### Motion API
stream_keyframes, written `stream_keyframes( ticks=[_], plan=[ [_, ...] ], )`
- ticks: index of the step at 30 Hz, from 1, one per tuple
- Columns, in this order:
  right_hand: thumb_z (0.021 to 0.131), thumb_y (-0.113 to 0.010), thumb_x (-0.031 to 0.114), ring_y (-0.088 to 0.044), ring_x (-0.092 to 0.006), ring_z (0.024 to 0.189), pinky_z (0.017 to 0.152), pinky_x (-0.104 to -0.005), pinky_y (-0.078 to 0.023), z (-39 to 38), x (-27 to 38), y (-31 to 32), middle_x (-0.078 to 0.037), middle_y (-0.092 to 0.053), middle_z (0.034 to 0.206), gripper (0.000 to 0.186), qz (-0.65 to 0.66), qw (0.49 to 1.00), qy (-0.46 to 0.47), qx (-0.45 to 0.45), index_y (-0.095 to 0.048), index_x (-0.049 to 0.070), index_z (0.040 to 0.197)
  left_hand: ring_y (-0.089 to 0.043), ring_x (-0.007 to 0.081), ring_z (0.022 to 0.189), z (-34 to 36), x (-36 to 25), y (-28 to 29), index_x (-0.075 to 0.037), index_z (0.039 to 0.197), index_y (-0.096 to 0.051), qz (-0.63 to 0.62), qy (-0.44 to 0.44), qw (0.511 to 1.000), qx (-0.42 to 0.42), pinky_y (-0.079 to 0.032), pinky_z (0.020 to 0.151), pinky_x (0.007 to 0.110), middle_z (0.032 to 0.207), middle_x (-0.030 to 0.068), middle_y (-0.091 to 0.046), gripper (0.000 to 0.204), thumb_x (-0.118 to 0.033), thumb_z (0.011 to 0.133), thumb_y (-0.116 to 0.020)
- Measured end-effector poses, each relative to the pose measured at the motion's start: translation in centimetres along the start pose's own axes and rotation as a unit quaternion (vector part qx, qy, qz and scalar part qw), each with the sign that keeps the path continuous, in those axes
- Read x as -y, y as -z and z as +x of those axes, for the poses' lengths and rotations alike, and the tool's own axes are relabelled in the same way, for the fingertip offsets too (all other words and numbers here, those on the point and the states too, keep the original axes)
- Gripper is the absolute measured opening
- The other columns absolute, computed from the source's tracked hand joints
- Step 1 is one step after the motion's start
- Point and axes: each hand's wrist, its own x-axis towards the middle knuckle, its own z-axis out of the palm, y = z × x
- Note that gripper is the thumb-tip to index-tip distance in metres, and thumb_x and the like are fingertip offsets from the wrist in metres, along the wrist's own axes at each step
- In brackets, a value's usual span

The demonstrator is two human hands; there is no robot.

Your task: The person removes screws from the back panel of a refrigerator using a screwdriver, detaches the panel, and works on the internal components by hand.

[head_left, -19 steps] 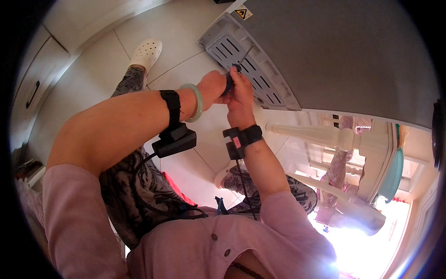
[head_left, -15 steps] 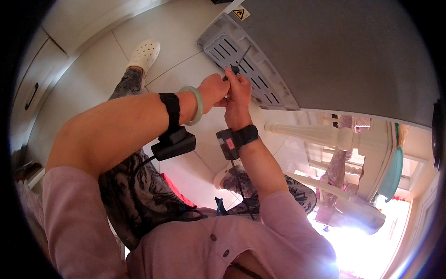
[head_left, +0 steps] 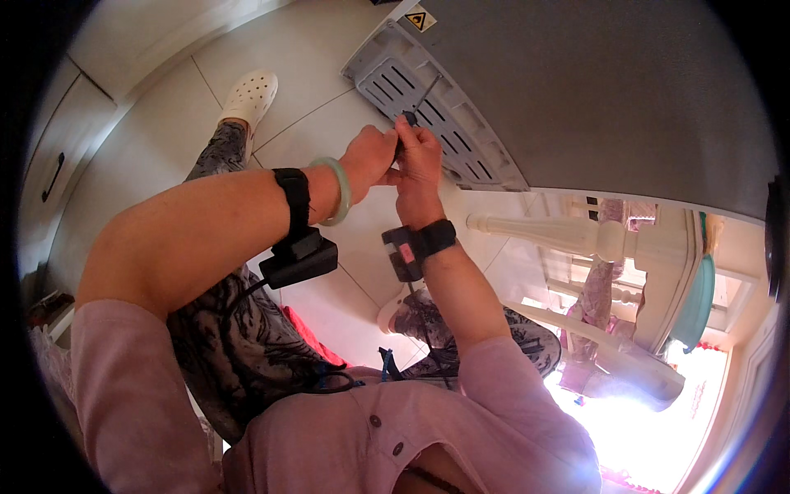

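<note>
Little has shifted since the earlier frames: the whole view has slid slightly left, and the black box (head_left: 401,253) strapped on my right wrist has rolled a bit, showing more of its broad face. Both my hands are closed around the dark handle of a screwdriver (head_left: 411,118). My left hand (head_left: 368,156) is curled into a fist at the handle's near end, while my right hand (head_left: 419,155) pinches it farther up, thumb lying along it. The screwdriver slants up and to the right, its thin metal shaft reaching the grey slotted vent panel (head_left: 444,111) near the edge against the large grey appliance (head_left: 609,107). Whether the tip sits in a screw is too small to tell. A yellow flame-warning label (head_left: 420,18) is stuck by the panel's upper corner. On my left arm I wear a pale green bangle (head_left: 343,191). Beyond that hand, my white clog (head_left: 249,96) stands on light floor tiles (head_left: 317,99).
</note>
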Motion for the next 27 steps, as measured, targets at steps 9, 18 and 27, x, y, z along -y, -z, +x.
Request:
stream_keyframes(
  ticks=[9,18,27],
  plan=[
    [0.092,-0.061,0.031,-0.059,-0.0163,0.073,0.064,-0.0304,-0.047,-0.6,0.4,-0.9,-0.007,-0.065,0.086,0.031,0.31,0.94,-0.057,0.128,-0.062,0.0,0.093,-0.053,0.0143,0.061,0.7,0.1,0.8,0.0,0.1,-0.049,-0.018,-0.052,0.998,0.03,-0.049,0.056,0.028,0.083,0.0063,-0.054,0.023,-0.022,0.097,-0.045],
    [0.091,-0.063,0.032,-0.062,-0.019,0.084,0.069,-0.0292,-0.05,-0.1,0.1,-0.5,-0.008,-0.064,0.094,0.032,0.026,0.999,-0.035,0.0,-0.062,0.001,0.099,-0.064,0.02,0.071,0.3,-0.5,0.0,0.0,0.113,-0.053,0.146,0.019,0.989,-0.031,-0.055,0.06,0.028,0.097,0.0112,-0.062,0.027,-0.019,0.096,-0.044],
    [0.091,-0.064,0.028,-0.061,-0.0173,0.083,0.069,-0.032,-0.047,0.2,0.2,0.0,-0.007,-0.065,0.089,0.024,0.219,0.964,-0.104,0.113,-0.061,0.004,0.092,-0.057,0.0154,0.069,0.1,-0.2,0.8,-0.003,0.106,-0.049,0.01,-0.007,0.998,0.06,-0.053,0.064,0.029,0.09,0.0064,-0.055,0.025,-0.026,0.097,-0.046]
  ],
)
